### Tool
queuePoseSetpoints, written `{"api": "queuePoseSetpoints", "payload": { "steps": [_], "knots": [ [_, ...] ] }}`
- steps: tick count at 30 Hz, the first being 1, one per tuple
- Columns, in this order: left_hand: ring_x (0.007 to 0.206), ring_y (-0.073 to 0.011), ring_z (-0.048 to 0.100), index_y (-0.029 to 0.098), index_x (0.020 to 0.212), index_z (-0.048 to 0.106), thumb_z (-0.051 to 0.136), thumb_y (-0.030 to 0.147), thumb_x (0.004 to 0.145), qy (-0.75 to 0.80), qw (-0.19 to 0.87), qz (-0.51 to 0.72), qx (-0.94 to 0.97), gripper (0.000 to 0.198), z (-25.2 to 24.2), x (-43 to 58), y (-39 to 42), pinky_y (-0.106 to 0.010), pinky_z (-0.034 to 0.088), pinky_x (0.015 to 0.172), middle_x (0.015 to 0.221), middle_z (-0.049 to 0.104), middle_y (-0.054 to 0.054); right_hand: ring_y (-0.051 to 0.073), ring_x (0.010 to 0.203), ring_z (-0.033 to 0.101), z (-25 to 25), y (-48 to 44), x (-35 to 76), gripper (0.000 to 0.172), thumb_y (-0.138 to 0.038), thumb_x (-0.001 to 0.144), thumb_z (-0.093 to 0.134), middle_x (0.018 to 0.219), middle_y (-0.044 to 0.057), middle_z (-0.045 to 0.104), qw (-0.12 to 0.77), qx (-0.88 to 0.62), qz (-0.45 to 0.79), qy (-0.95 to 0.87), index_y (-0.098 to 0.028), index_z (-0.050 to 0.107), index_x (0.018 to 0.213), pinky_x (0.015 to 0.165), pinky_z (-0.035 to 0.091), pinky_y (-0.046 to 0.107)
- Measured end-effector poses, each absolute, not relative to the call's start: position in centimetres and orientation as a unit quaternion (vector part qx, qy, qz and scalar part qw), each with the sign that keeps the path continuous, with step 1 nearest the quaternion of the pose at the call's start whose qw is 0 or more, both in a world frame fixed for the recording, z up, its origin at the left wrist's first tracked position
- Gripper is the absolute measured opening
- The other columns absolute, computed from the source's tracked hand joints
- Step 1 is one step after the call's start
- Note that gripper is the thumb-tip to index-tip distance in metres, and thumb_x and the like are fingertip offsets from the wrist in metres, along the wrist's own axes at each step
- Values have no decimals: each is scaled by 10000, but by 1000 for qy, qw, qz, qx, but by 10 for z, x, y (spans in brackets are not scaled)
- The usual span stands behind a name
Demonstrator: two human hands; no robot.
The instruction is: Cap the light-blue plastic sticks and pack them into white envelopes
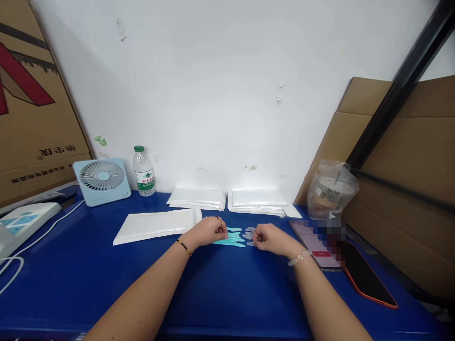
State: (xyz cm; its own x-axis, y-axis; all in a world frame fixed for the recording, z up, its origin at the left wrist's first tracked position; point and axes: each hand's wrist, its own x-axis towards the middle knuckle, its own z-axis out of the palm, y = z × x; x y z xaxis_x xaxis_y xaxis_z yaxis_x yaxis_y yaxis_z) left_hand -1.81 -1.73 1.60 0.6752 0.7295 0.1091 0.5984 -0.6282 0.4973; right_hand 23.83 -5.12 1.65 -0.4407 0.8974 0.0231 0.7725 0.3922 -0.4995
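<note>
The left hand (208,231) rests over a small cluster of slim, teal-green plastic-looking pieces (234,239) near the middle of the blue counter (227,298). Its fingers are bunched in a close grip, but whether they pinch a piece I cannot tell. The right hand (272,239) is curled beside a smaller group of clear, whitish slim pieces (250,229); its fingertips turn inward, and what they pinch, if anything, is hidden.

As to progress, the pieces appear sorted by colour, teal to the left and clear to the right, with a narrow gap between. All those visible lie loose on the counter. A flat white padded mailer (152,228) lies just beyond the left forearm; whether it is filled or sealed does not show. Two stacks of white padded mailers (197,197) sit near the wall (220,94), apparently untouched.
</note>
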Motion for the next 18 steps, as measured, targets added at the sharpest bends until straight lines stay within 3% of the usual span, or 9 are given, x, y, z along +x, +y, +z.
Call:
{"api": "queuePoseSetpoints", "payload": {
  "steps": [9,18],
  "knots": [
    [767,-161,550,181,777,635,452,388,846,374,211,183,884,285,25,-17,-22,-235,380,641,806,625,-35,102,543,484,26,-55,231,119,-195,775,501,626,-14,583,253,-478,238,-807,-180,617,796,491,343,198],
    [750,-161,553,176,770,627,462,445,823,386,287,209,851,320,24,-18,-20,-244,404,652,815,624,-37,163,638,625,20,-48,231,157,-309,706,667,704,39,678,395,-486,325,-709,-168,661,775,585,484,261]
  ]
}}
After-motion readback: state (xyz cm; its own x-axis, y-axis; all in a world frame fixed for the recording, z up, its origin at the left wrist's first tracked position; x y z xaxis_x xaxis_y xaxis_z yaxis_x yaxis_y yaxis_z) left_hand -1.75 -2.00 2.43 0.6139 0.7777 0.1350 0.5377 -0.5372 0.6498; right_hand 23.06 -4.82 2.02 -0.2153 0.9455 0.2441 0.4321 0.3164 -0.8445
